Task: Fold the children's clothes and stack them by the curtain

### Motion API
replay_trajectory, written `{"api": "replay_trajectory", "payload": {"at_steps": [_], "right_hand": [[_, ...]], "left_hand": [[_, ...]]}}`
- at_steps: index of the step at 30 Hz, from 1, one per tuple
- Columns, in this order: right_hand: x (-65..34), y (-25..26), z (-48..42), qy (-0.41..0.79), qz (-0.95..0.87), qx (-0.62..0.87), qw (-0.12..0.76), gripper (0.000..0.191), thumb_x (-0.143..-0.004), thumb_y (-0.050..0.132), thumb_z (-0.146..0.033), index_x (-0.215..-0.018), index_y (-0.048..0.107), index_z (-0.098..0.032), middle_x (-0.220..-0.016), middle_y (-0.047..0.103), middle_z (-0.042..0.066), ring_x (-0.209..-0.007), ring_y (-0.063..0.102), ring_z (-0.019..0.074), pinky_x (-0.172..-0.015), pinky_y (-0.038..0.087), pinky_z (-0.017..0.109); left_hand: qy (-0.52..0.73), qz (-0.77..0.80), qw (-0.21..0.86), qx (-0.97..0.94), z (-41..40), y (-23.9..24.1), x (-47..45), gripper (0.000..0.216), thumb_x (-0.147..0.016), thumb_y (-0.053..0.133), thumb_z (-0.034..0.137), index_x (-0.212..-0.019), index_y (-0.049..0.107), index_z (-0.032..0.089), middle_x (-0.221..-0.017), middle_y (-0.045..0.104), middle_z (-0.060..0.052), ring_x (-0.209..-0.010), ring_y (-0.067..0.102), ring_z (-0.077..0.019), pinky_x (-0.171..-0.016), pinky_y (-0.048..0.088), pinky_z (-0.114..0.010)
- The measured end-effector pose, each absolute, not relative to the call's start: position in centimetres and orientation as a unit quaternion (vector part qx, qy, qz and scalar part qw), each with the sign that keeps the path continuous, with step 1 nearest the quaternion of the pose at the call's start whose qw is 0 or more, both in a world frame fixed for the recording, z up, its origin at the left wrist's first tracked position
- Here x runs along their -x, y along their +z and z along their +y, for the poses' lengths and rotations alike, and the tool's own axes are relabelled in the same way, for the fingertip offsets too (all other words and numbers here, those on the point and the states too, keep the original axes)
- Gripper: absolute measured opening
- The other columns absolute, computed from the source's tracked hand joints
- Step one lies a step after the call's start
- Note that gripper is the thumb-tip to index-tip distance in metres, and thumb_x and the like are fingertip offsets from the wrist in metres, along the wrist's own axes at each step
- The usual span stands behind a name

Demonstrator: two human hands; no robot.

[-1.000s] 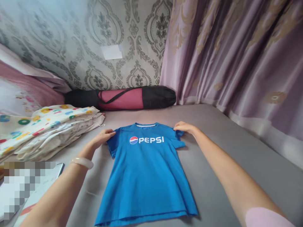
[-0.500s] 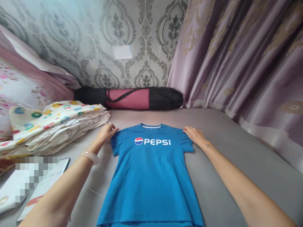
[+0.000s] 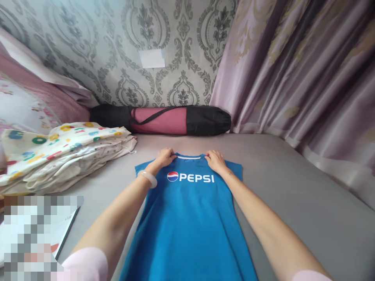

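A blue T-shirt (image 3: 187,218) with a "PEPSI" print lies flat, front side up, its neckline away from me. My left hand (image 3: 166,157), below a pale bangle (image 3: 148,178) on the wrist, is closed with its fingertips on the left end of the collar. At the collar's right end, my right hand (image 3: 215,160) pinches the fabric in the same way. Both forearms reach over the shirt's sides and cover part of the sleeves. The lower hem runs out of view at the bottom.
The shirt lies on a grey sheet (image 3: 293,195). A rolled pink mat in a black bag (image 3: 159,120) lies along the wall. At left are folded patterned cloths (image 3: 73,150) and a partly blurred flat device (image 3: 66,226). Curtains (image 3: 281,70) hang at right.
Both hands have moved inward, from the sleeve tops to the two ends of the collar. The shirt's hem has slipped below the view.
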State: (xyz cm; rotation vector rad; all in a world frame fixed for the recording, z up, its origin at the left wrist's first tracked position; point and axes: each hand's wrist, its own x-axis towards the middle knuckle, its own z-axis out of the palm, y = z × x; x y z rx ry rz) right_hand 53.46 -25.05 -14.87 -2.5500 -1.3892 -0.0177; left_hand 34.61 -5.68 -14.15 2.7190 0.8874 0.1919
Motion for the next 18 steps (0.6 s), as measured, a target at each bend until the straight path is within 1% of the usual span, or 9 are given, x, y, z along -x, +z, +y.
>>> {"api": "replay_trajectory", "payload": {"at_steps": [2, 4, 6, 8, 11, 13, 15, 16, 18], "right_hand": [[-53.2, -15.3, -25.1, -0.03, -0.488, 0.864, 0.123, 0.022, -0.099, 0.042, -0.026, -0.109, 0.06, -0.016, -0.112, 0.062, 0.01, -0.107, 0.055, 0.0227, -0.088, 0.039, 0.031], [-53.2, -15.3, -25.2, -0.05, -0.5, 0.857, 0.117, 0.023, -0.101, 0.039, -0.026, -0.11, 0.057, -0.016, -0.113, 0.06, 0.011, -0.105, 0.055, 0.0218, -0.083, 0.041, 0.029], [-53.4, -15.1, -25.1, -0.065, -0.505, 0.855, 0.1, 0.024, -0.102, 0.035, -0.027, -0.112, 0.055, -0.017, -0.115, 0.058, 0.012, -0.104, 0.056, 0.0219, -0.077, 0.041, 0.029], [-53.7, -14.8, -24.8, -0.084, -0.513, 0.851, 0.074, 0.026, -0.103, 0.032, -0.026, -0.112, 0.054, -0.017, -0.115, 0.057, 0.012, -0.103, 0.057, 0.0223, -0.076, 0.042, 0.03], [-54.2, -14.4, -24.0, -0.109, -0.532, 0.838, 0.047, 0.029, -0.102, 0.03, -0.023, -0.112, 0.056, -0.017, -0.114, 0.058, 0.013, -0.103, 0.057, 0.0228, -0.081, 0.041, 0.031], [-54.9, -14.3, -23.7, -0.098, -0.546, 0.831, 0.049, 0.029, -0.102, 0.032, -0.024, -0.111, 0.058, -0.017, -0.115, 0.059, 0.012, -0.105, 0.056, 0.0227, -0.087, 0.04, 0.032], [-56.0, -14.2, -24.0, -0.051, -0.541, 0.836, 0.077, 0.028, -0.102, 0.035, -0.028, -0.112, 0.059, -0.019, -0.116, 0.061, 0.011, -0.107, 0.056, 0.0213, -0.091, 0.039, 0.031], [-56.7, -14.1, -24.4, -0.022, -0.523, 0.847, 0.095, 0.03, -0.102, 0.034, -0.03, -0.113, 0.06, -0.02, -0.116, 0.062, 0.01, -0.108, 0.057, 0.0204, -0.092, 0.039, 0.03], [-58.5, -14.0, -26.2, 0.022, -0.466, 0.876, 0.122, 0.035, -0.102, 0.032, -0.032, -0.11, 0.063, -0.018, -0.113, 0.065, 0.011, -0.105, 0.059, 0.0199, -0.089, 0.041, 0.028]], "left_hand": [[0.094, 0.286, 0.13, -0.945, -5.9, -14.6, -34.5, 0.021, -0.093, 0.048, 0.032, -0.103, 0.059, 0.017, -0.108, 0.065, -0.013, -0.103, 0.06, -0.0244, -0.085, 0.044, -0.033], [0.111, 0.27, 0.113, -0.95, -6.2, -14.9, -34.2, 0.023, -0.098, 0.039, 0.033, -0.109, 0.053, 0.018, -0.109, 0.064, -0.012, -0.098, 0.061, -0.0235, -0.079, 0.045, -0.031], [0.107, 0.266, 0.078, -0.955, -6.4, -15.0, -34.0, 0.025, -0.1, 0.033, 0.035, -0.111, 0.049, 0.02, -0.107, 0.065, -0.011, -0.093, 0.063, -0.0237, -0.073, 0.045, -0.031], [0.103, 0.268, 0.028, -0.957, -6.3, -15.0, -34.1, 0.026, -0.101, 0.03, 0.036, -0.11, 0.049, 0.021, -0.106, 0.065, -0.011, -0.094, 0.063, -0.0241, -0.074, 0.044, -0.031], [0.113, 0.261, -0.035, -0.958, -5.7, -14.9, -34.8, 0.029, -0.102, 0.027, 0.036, -0.108, 0.05, 0.019, -0.107, 0.064, -0.012, -0.1, 0.062, -0.0251, -0.079, 0.044, -0.032], [0.089, 0.261, -0.041, -0.96, -5.4, -14.8, -35.1, 0.03, -0.102, 0.028, 0.035, -0.108, 0.051, 0.018, -0.106, 0.064, -0.013, -0.099, 0.062, -0.0251, -0.08, 0.044, -0.033], [0.066, 0.272, -0.029, -0.96, -5.3, -14.5, -35.0, 0.028, -0.101, 0.033, 0.035, -0.111, 0.051, 0.016, -0.107, 0.063, -0.014, -0.1, 0.062, -0.0259, -0.082, 0.045, -0.034], [0.068, 0.282, -0.026, -0.957, -5.4, -14.3, -34.6, 0.029, -0.099, 0.037, 0.035, -0.114, 0.051, 0.014, -0.11, 0.062, -0.016, -0.103, 0.061, -0.0272, -0.084, 0.045, -0.035], [0.101, 0.303, -0.033, -0.947, -5.7, -13.8, -33.1, 0.038, -0.096, 0.044, 0.036, -0.124, 0.047, 0.011, -0.121, 0.057, -0.02, -0.111, 0.056, -0.0312, -0.089, 0.044, -0.04]]}}
